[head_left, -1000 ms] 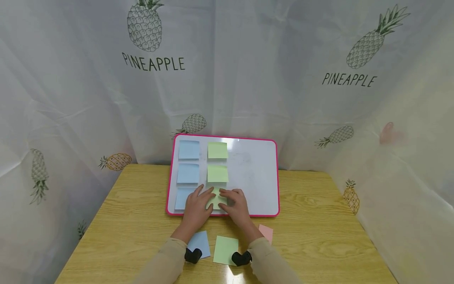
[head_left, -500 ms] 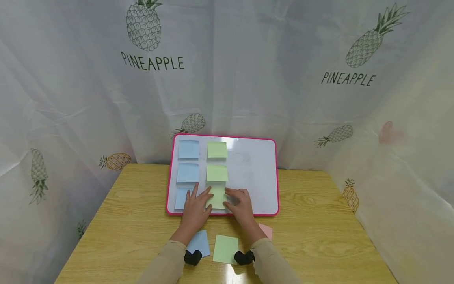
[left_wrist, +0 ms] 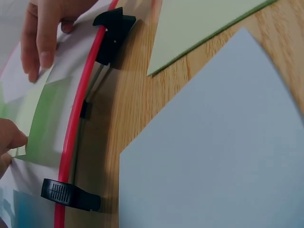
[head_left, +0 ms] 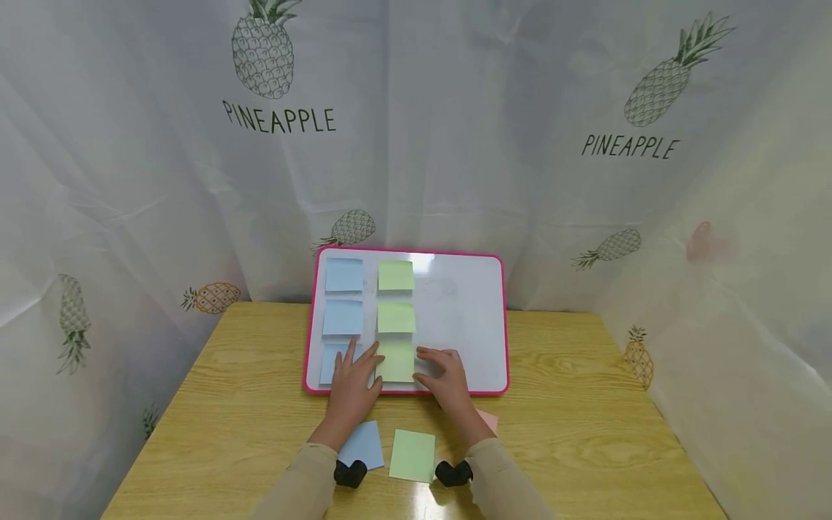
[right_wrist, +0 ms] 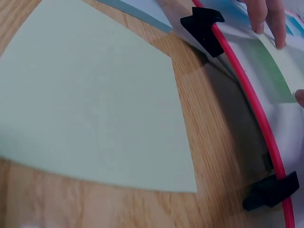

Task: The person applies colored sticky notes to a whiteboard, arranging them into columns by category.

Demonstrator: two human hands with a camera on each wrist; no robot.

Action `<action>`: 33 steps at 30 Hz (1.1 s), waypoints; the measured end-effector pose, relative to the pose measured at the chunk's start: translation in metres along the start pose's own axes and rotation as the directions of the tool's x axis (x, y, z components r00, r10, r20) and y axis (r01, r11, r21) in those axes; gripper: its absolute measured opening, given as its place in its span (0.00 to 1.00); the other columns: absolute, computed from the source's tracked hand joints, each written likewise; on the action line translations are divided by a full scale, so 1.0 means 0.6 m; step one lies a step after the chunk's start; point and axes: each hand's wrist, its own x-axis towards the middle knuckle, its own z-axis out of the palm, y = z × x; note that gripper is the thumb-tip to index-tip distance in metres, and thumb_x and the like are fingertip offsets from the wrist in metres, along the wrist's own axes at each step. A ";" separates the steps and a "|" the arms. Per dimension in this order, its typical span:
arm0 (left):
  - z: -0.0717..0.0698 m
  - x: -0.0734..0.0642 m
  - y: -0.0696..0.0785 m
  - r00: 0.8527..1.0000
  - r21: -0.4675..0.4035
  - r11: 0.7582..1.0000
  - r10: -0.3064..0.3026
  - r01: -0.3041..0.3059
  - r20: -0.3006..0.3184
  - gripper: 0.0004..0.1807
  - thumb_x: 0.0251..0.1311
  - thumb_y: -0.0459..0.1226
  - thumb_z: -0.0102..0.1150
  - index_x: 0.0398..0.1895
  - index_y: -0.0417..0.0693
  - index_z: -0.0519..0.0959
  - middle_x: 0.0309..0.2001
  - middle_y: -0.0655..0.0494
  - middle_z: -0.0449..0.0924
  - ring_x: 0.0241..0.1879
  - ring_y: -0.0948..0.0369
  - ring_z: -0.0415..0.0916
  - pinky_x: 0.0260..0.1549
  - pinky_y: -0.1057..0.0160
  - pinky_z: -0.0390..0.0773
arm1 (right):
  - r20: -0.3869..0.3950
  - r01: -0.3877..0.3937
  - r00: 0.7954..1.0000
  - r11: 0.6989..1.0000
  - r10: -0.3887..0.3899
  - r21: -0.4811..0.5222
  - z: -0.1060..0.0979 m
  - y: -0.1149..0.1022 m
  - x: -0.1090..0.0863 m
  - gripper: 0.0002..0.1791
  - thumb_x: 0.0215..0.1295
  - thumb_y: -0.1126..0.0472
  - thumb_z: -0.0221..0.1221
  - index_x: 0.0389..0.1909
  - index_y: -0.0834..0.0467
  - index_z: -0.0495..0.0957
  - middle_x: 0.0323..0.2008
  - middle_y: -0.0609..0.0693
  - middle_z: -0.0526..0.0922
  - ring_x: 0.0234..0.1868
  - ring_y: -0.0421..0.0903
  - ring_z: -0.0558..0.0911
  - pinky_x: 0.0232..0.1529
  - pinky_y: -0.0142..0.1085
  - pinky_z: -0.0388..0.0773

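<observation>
A whiteboard [head_left: 463, 310] with a pink rim leans in the middle of the table. Its left column has blue sticky notes [head_left: 343, 318], and the second column has green ones [head_left: 395, 318]. My left hand [head_left: 351, 386] lies over the lowest blue note with fingers spread, fingertips at the left edge of the lowest green sticky note [head_left: 395, 363]. That note's lower edge stands off the board in the left wrist view. Just right of the same note, my right hand [head_left: 450, 381] has thumb and index finger apart, nothing between them.
On the table [head_left: 572, 419] in front of the board lie a blue sticky-note pad [head_left: 365, 444], a green pad [head_left: 412, 455] and a pink one [head_left: 487, 420] partly under the right forearm. Black feet [left_wrist: 69, 194] brace the board's lower rim. A pineapple-print curtain [head_left: 455, 144] hangs behind.
My right hand has drawn back to the right, off the lowest green sticky note. The left hand has shifted slightly left, uncovering more of that note.
</observation>
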 end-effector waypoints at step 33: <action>0.001 -0.047 0.141 0.960 -0.145 0.954 0.274 -0.262 0.063 0.18 0.55 0.37 0.68 0.50 0.54 0.81 0.50 0.60 0.79 0.52 0.55 0.73 0.55 0.44 0.68 | 0.116 -0.403 0.913 0.907 0.390 0.122 -0.141 0.023 -0.139 0.18 0.51 0.65 0.73 0.45 0.52 0.85 0.46 0.47 0.79 0.46 0.50 0.72 0.45 0.39 0.74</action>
